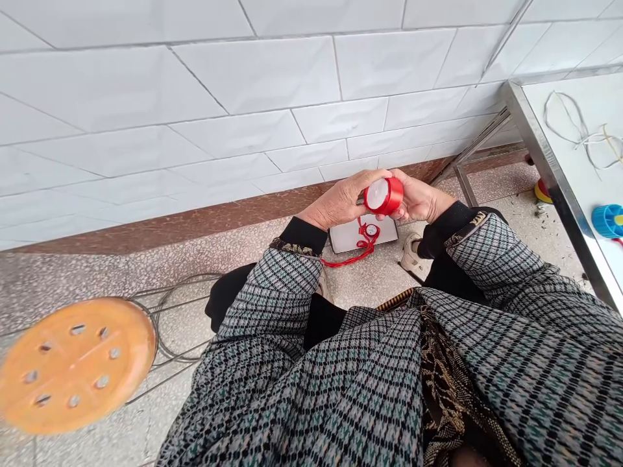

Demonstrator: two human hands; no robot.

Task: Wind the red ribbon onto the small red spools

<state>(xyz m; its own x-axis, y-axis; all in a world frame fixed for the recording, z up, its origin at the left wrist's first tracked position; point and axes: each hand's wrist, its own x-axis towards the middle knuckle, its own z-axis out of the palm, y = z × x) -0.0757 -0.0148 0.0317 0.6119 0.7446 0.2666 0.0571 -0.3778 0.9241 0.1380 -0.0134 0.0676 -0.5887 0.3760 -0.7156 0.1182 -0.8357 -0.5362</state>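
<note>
Between my two hands is a roll of red ribbon (393,194) with a white round end facing up and left. My left hand (343,198) grips its left side, thumb along the top edge. Around the right side curl the fingers of my right hand (419,197), also touching the roll. Below them on the floor lies a flat white box (344,237). A small round white-centred piece with red ribbon (372,231) rests on that box, and red strands trail off it to the left.
An orange round stool (78,363) with holes in its seat stands at the left, wire loops (180,318) beside it. At the right is a metal-edged table (549,152) bearing white cords (581,133) and a blue spool (608,220). A white tiled wall (253,78) rises ahead.
</note>
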